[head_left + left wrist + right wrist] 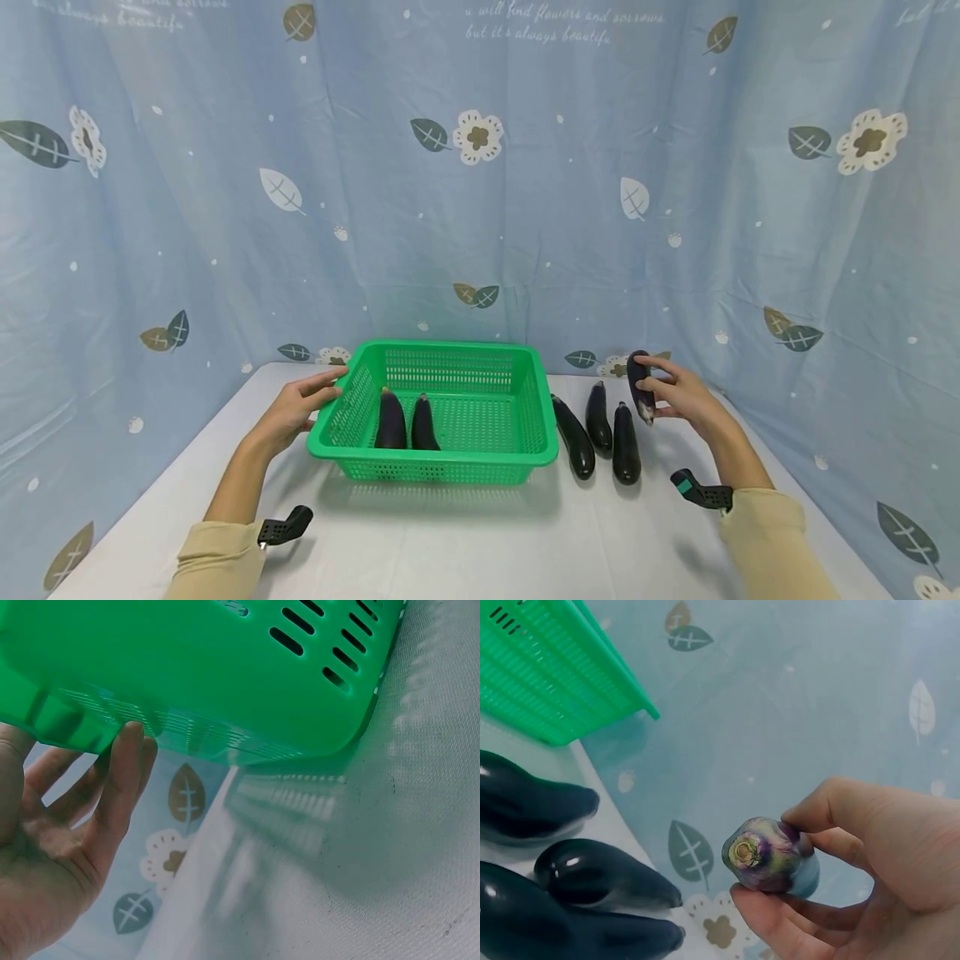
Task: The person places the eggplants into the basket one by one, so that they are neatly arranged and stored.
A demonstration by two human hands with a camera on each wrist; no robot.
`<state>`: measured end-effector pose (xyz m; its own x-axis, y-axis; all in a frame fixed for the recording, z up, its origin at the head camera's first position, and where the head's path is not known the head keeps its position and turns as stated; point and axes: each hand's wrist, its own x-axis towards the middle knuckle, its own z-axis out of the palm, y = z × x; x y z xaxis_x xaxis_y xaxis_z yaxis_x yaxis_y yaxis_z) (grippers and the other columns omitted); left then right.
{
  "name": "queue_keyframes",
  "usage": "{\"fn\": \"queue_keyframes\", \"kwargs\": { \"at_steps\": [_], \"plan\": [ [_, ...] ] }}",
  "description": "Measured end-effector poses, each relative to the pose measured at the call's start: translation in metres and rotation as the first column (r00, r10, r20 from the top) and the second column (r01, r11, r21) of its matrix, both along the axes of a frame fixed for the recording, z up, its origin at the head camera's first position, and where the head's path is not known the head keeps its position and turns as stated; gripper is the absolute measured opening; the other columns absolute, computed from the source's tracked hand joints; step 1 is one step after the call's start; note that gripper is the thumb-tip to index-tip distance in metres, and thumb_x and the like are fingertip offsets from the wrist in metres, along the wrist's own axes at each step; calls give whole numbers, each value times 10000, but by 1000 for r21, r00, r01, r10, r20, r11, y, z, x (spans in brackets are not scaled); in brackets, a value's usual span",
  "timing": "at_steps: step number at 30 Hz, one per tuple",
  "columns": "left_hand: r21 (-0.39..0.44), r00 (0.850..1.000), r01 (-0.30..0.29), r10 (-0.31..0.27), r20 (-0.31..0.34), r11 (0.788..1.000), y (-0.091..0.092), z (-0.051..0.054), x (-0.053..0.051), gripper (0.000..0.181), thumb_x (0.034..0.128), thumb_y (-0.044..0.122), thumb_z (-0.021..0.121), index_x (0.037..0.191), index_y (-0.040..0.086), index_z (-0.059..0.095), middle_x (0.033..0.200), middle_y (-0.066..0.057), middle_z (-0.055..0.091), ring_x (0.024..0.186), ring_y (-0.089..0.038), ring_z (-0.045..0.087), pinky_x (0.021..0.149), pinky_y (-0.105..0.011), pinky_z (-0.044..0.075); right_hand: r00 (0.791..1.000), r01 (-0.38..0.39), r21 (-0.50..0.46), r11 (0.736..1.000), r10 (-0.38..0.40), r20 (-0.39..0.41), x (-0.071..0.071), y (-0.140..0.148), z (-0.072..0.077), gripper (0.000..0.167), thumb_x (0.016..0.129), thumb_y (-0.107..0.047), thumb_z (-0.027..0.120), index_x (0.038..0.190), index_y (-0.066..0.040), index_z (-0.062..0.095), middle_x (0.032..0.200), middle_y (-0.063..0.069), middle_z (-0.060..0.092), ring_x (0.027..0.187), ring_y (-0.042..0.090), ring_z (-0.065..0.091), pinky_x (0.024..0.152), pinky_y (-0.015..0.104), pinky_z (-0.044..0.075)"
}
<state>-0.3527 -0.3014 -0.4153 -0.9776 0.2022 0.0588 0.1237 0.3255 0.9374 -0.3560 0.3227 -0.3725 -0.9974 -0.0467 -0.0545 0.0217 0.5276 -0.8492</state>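
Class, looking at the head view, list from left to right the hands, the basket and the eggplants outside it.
Left hand → basket → three loose eggplants → held eggplant → right hand.

Soft shadows lie on the bright counter point(450, 546), glare dots the eggplants point(604, 879), while wrist views seem slightly hazy.

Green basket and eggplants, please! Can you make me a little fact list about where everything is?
Basket: green, on the white table
Inside it: two eggplants
Beside it, to the right: three eggplants
Right hand: holds one more eggplant
Left hand: fingers at the basket's rim
Behind: blue patterned curtain
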Motion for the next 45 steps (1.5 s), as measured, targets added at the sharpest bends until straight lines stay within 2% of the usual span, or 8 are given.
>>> {"fn": "queue_keyframes", "kwargs": {
  "at_steps": [9, 18, 30, 37, 43, 45],
  "plan": [
    [8, 1000, -1, 1, -1, 1000, -1, 0, 0, 631, 992, 414, 561, 1542, 197, 341, 1636, -193, 148, 1465, -459, 219, 823, -385, 498, 999, -34, 8, 999, 34, -20, 1, -15, 11, 627, 993, -331, 558, 1552, -192, 310, 1423, 321, 428, 1124, 349, 600, 808, 378, 586],
    [-12, 1000, -13, 13, 3, 1000, -2, -1, 2, 651, 986, 446, 557, 1547, 208, 328, 1637, -186, 154, 1463, -465, 226, 938, -542, 472, 998, -50, 17, 999, 50, -35, 0, -30, 21, 608, 985, -301, 572, 1538, -198, 342, 1398, 296, 479, 1102, 313, 610, 800, 386, 587],
    [-2, 1000, -6, 5, -18, 1000, -2, 2, -1, 632, 988, 427, 562, 1541, 214, 343, 1634, -197, 154, 1460, -465, 230, 922, -513, 494, 992, -94, 37, 995, 97, -82, 2, -45, 32, 590, 989, -289, 568, 1533, -205, 354, 1407, 281, 479, 1175, 371, 578, 824, 409, 580],
    [-4, 1000, -6, 5, -17, 1000, -1, 5, -1, 643, 983, 439, 566, 1539, 203, 348, 1630, -201, 167, 1460, -466, 227, 888, -443, 507, 988, -113, 42, 993, 117, -99, 0, -52, 34, 575, 991, -291, 564, 1524, -199, 370, 1408, 275, 477, 1210, 394, 560, 843, 419, 576],
    [-10, 1000, 2, -2, 6, 1000, -1, 2, 1, 649, 984, 443, 561, 1544, 203, 335, 1633, -200, 157, 1469, -472, 197, 990, -606, 443, 987, -129, 37, 991, 132, -95, 2, -56, 31, 585, 984, -306, 581, 1521, -203, 374, 1399, 261, 490, 1206, 373, 561, 835, 412, 573],
    [-7, 1000, 6, -6, 5, 1000, -1, 0, 1, 651, 984, 443, 560, 1545, 201, 334, 1633, -202, 152, 1469, -474, 198, 1001, -622, 431, 987, -125, 31, 992, 127, -94, 3, -58, 29, 577, 981, -302, 589, 1513, -206, 388, 1384, 253, 505, 1186, 359, 574, 830, 412, 574]
  ]
}}
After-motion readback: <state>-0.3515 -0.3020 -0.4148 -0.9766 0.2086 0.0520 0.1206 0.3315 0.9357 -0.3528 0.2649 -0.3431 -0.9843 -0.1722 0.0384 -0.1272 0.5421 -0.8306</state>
